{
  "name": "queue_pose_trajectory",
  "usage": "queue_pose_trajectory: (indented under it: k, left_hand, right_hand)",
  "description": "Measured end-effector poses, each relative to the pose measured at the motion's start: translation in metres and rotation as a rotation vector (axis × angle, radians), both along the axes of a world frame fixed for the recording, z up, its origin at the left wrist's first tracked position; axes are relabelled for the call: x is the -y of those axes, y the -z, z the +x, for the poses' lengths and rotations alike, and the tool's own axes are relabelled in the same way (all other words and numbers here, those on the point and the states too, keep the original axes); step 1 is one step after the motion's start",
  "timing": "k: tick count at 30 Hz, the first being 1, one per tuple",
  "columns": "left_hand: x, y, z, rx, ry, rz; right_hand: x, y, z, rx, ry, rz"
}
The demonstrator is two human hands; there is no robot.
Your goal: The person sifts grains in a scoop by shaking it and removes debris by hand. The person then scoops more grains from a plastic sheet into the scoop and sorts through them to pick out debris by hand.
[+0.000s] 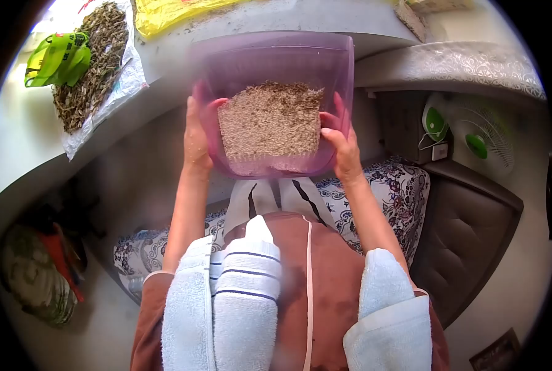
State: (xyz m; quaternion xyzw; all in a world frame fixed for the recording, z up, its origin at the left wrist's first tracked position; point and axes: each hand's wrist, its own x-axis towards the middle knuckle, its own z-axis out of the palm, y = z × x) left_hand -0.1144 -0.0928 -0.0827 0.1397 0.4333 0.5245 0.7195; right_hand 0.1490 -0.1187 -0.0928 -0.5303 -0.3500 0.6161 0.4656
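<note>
A translucent purple plastic bin (276, 52) is held up in front of me, above my lap. Small beige grains (269, 123) lie inside it, with darker bits gathered toward the far right. My left hand (197, 139) grips the bin's left side, its fingers showing pink through the plastic. On the right side, my right hand (344, 148) is wrapped round the wall, thumb toward me. Parts of the fingers of both hands are hidden or blurred behind the bin.
A pale counter (164, 62) runs ahead. On it are dried brown pods or stalks (96, 62) on a white sheet, a green plastic bag (59, 59) and a yellow sheet (164, 13). A green-and-white fan (476, 145) stands right, near a brown padded headboard (467, 235).
</note>
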Motion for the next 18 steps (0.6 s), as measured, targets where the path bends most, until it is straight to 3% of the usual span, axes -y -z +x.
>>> queue_pose_trajectory:
  k: [3,5,7,9,11,12,13,16,18]
  left_hand:
    - [0.004,0.004,0.031,-0.247,0.004,0.140]
    - [0.006,0.023,0.032,-0.339,0.005,0.232]
    - [0.007,0.029,0.001,-0.184,-0.049,0.006]
    - [0.001,0.011,-0.020,-0.112,-0.045,-0.204]
    - [-0.001,-0.003,-0.009,-0.181,-0.039,-0.250]
    - [0.002,0.004,0.001,-0.285,-0.047,-0.079]
    - [0.004,0.013,0.021,-0.384,-0.049,0.099]
    - [0.029,0.008,0.050,-0.453,-0.045,0.091]
    - [0.029,0.024,0.022,-0.372,-0.064,-0.024]
  right_hand:
    - [-0.010,0.022,0.040,-0.299,-0.007,-0.185]
    - [-0.005,0.020,0.040,-0.348,-0.018,-0.114]
    - [0.006,0.010,0.007,0.057,0.038,0.072]
    - [0.012,-0.007,-0.026,0.096,0.042,0.028]
    - [0.004,0.012,-0.006,-0.091,0.020,-0.214]
    - [-0.005,0.010,0.006,-0.199,-0.008,-0.353]
    - [-0.008,0.022,0.023,-0.233,-0.033,-0.381]
    - [-0.001,0.038,0.049,-0.486,-0.035,-0.274]
    - [0.012,0.025,0.017,-0.162,0.030,-0.162]
